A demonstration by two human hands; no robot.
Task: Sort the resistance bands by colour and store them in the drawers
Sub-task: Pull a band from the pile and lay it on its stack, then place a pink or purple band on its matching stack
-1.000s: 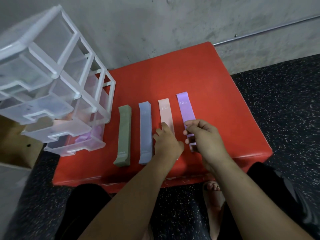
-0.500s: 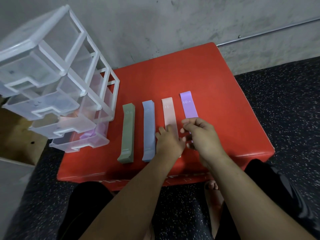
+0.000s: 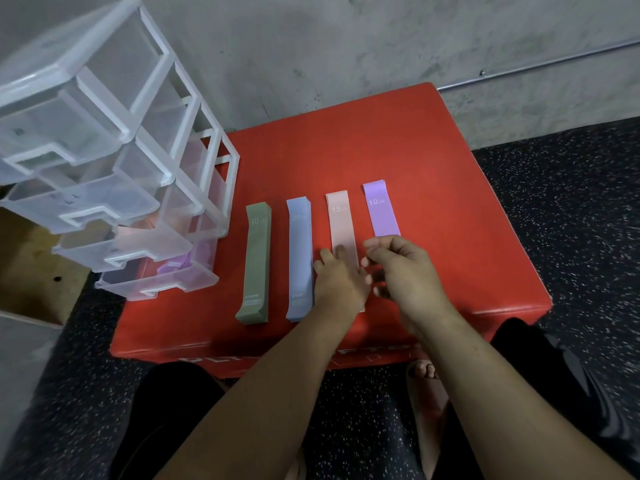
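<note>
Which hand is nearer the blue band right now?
Left. The left hand rests on the pink band, right beside the blue band; the right hand is farther right, over the near end of the purple band.

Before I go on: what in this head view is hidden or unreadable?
Head view:
- Pink band: near end lies under the left hand.
- Purple band: near end behind the right hand; grip unclear, motion blur.
- Drawer unit: cut off at the left edge; contents hazy through the plastic.
- Green band: lower print too small to read.
</note>
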